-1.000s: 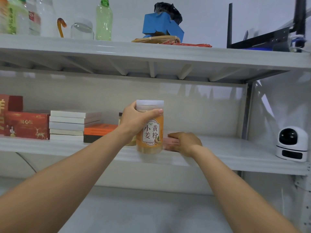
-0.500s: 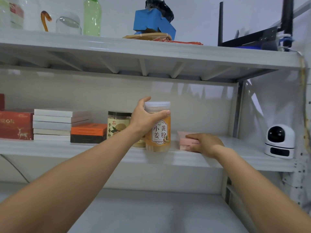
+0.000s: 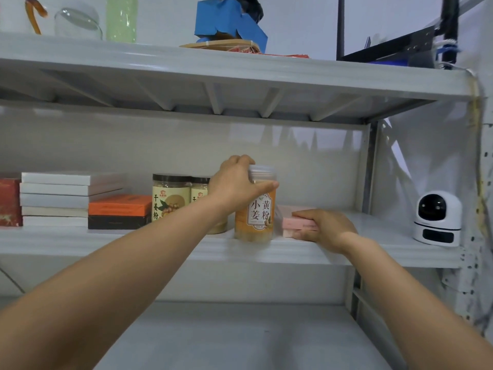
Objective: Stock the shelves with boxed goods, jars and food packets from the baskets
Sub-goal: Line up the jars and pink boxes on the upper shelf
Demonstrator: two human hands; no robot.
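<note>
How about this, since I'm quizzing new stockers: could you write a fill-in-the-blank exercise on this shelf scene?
1. The left hand grips the orange jar near its translucent ____.
2. The right hand holds pink boxes to that jar's ____.
3. Two black-lidded jars stand on the orange jar's ____ side.
4. The ____ camera sits at the shelf's right end.
Missing words: lid; right; left; white.
</note>
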